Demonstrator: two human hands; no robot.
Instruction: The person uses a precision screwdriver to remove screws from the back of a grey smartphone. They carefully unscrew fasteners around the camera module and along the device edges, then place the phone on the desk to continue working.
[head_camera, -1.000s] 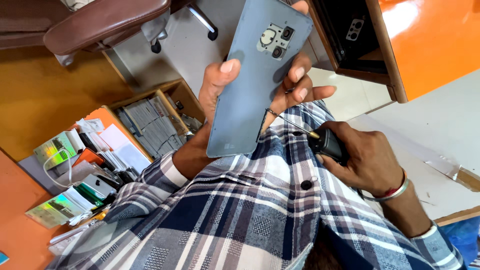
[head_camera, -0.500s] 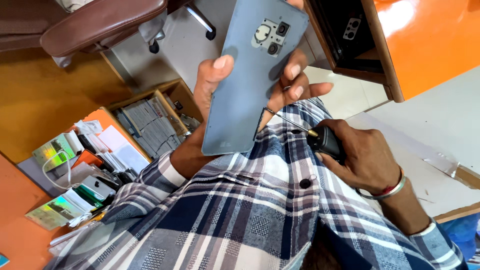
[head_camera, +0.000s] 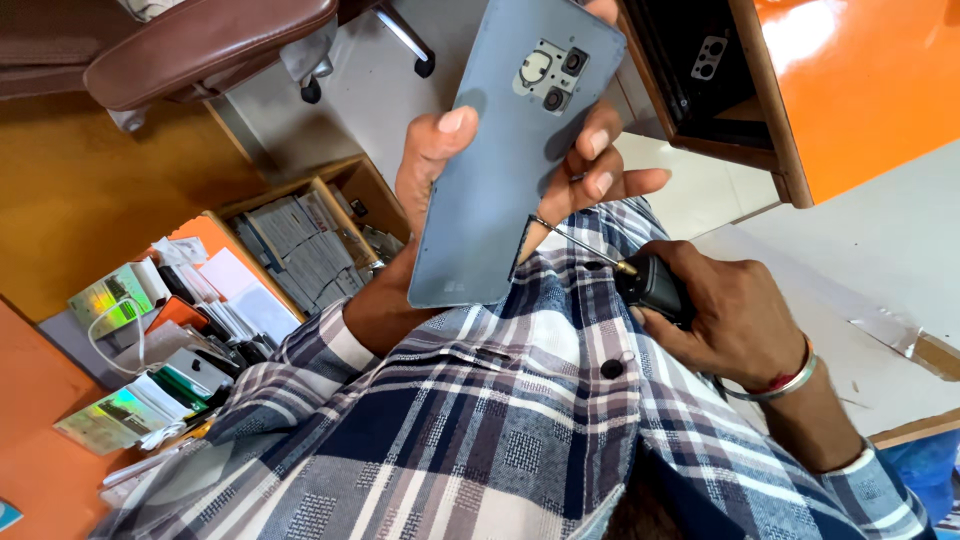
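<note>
While the left hand (head_camera: 440, 165) gripped the phone (head_camera: 510, 160) upright, back cover outward, the right hand (head_camera: 735, 315) was closed on a screwdriver (head_camera: 640, 278), its tip touching the phone's lower right edge. The cover looked still seated, so prying seemed barely begun. Right of the phone, a desk (head_camera: 860, 290) crowded the elbow; the drawer (head_camera: 300, 225) lay lower left.

Only one camera is looking here. It is sitting on the person's head and pointing down over the checked shirt (head_camera: 480, 440). It is very close to both hands. The picture is tilting, so the floor (head_camera: 380, 90) is showing at the top and the white worktop (head_camera: 870, 270) at the right.
</note>
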